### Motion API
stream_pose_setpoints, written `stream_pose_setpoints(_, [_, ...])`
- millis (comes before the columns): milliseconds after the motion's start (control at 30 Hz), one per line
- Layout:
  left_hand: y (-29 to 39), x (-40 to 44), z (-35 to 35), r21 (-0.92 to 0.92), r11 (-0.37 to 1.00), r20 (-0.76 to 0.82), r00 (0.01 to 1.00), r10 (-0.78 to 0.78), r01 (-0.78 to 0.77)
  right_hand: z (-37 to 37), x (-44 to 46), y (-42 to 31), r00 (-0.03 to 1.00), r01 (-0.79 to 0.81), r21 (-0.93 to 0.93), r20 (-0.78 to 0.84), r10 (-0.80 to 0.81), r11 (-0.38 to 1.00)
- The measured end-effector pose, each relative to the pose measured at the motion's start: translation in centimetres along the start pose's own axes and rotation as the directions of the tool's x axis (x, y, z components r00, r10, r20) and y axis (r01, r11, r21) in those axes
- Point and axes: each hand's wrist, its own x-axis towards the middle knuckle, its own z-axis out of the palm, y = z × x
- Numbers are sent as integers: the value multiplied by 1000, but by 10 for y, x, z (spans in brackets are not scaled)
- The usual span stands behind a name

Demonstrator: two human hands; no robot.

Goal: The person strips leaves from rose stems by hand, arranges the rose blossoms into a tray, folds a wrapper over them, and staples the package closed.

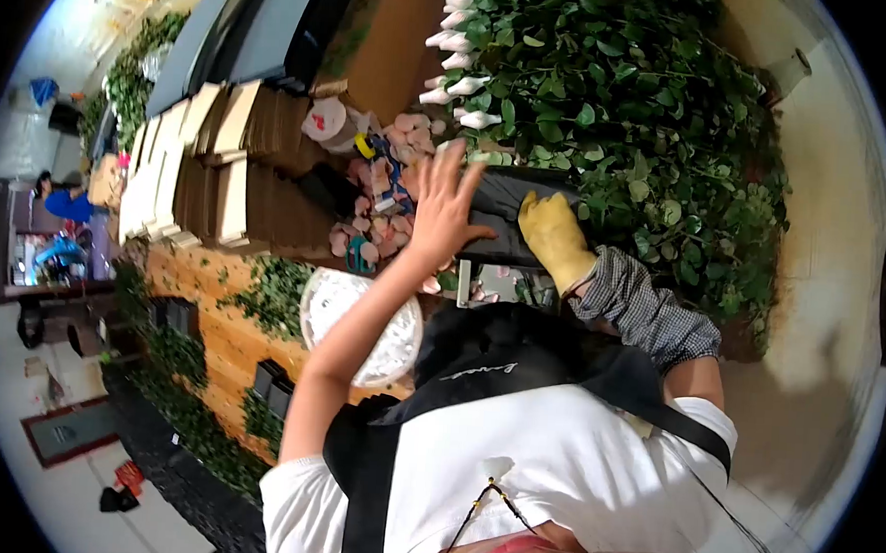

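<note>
My left hand is bare, with its fingers spread wide and nothing in them. It hovers at the left edge of a dark grey sheet or cloth. On the right part of that dark surface is my right hand, in a yellow glove with a checked sleeve above it. Its fingers are curled together, and what they hold, if anything, is hidden. Pink petals lie left of my left hand. Leafy stems are heaped beyond my right hand, with white-wrapped pink heads along their left side.
A round white basket sits under my left forearm. Folded cardboard and dark boxes stand at the left. A pale metal frame is near my apron. Scissors with teal handles lie by the petals.
</note>
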Motion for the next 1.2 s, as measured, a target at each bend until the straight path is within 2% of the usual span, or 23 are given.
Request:
stream_pose_setpoints(33, [-2, 7, -4, 74, 987, 131, 983, 130, -140, -3, 1, 7, 999, 41, 26, 30, -42, 999])
stream_pose_setpoints(67, [-9, 6, 3, 99, 989, 285, 955, 81, -114, 2, -3, 32, 995, 86, 187, -64, -76, 979])
stream_pose_setpoints(100, [-17, -8, 18, -32, 998, 209, 976, 65, -60, -20, -5, 57, 997, -12, 423, 75, -22, 906])
stream_pose_setpoints(133, [-15, -19, 26, -95, 995, 171, 985, -1, 17, -10, -19, 71, 989, -146, 668, 100, 107, 729])
stream_pose_setpoints(167, [-10, -32, 30, -159, 983, 145, 987, -66, 89, -8, -30, 80, 959, -262, 847, 174, 225, 462])
stream_pose_setpoints(200, [-2, -41, 37, -187, 974, 56, 991, -122, 130, -4, -31, 83, 962, -261, 839, 186, 199, 477])
stream_pose_setpoints(300, [6, -46, 40, -203, 965, -47, 983, -180, 167, -35, -16, 91, 950, -291, 809, 307, 55, 510])
stream_pose_setpoints(367, [3, -45, 37, -223, 959, -49, 981, -190, 175, -82, 12, 77, 998, -59, 793, 28, 60, 606])
stream_pose_setpoints(433, [1, -43, 34, -219, 964, -14, 988, -156, 150, -82, 29, 58, 991, 132, 893, -119, -57, 431])
stream_pose_setpoints(467, [2, -44, 31, -216, 966, -39, 988, -151, 139, -51, 29, 45, 987, 83, 902, -14, -163, 425])
stream_pose_setpoints(500, [0, -46, 31, -258, 956, -31, 988, -151, 138, -33, 30, 32, 971, 107, 719, 72, -228, 686])
stream_pose_setpoints(567, [-6, -57, 31, -439, 876, -87, 962, -261, 198, -35, 32, 30, 981, 115, 743, 20, -193, 660])
stream_pose_setpoints(600, [-5, -62, 29, -589, 743, -75, 894, -442, 318, -37, 34, 29, 975, 128, 742, 26, -219, 658])
stream_pose_setpoints(633, [-1, -69, 30, -459, 795, -241, 805, -542, 397, -39, 33, 26, 978, 120, 691, 42, -206, 713])
stream_pose_setpoints(700, [4, -77, 29, -534, 635, 17, 758, -652, 558, -43, 32, 21, 978, 118, 636, 59, -200, 763])
stream_pose_setpoints(733, [8, -71, 26, -581, 601, 115, 786, -608, 549, -44, 33, 22, 978, 139, 625, 38, -207, 769])
stream_pose_setpoints(767, [13, -73, 40, -540, 659, 17, 789, -614, 524, -44, 33, 22, 977, 155, 614, 20, -211, 774])
stream_pose_setpoints(833, [8, -70, 40, -592, 607, 88, 791, -605, 531, -44, 33, 21, 979, 170, 620, -15, -205, 766])
stream_pose_setpoints(900, [9, -70, 40, -618, 576, 88, 776, -625, 534, -46, 34, 21, 978, 117, 649, 56, -201, 751])
stream_pose_setpoints(1067, [7, -75, 51, -669, 502, 88, 729, -679, 548, -46, 33, 17, 986, 77, 652, 62, -154, 754])
stream_pose_setpoints(1133, [-13, -86, 59, -799, 309, 251, 754, -608, 515, -47, 33, 12, 986, 75, 663, 61, -153, 745])
stream_pose_setpoints(1167, [-29, -94, 56, -790, 275, 276, 719, -638, 548, -48, 33, 12, 988, 68, 663, 60, -143, 745])
stream_pose_setpoints(1200, [-42, -103, 50, -725, 381, 227, 722, -654, 573, -48, 34, 12, 990, 62, 662, 55, -131, 747])
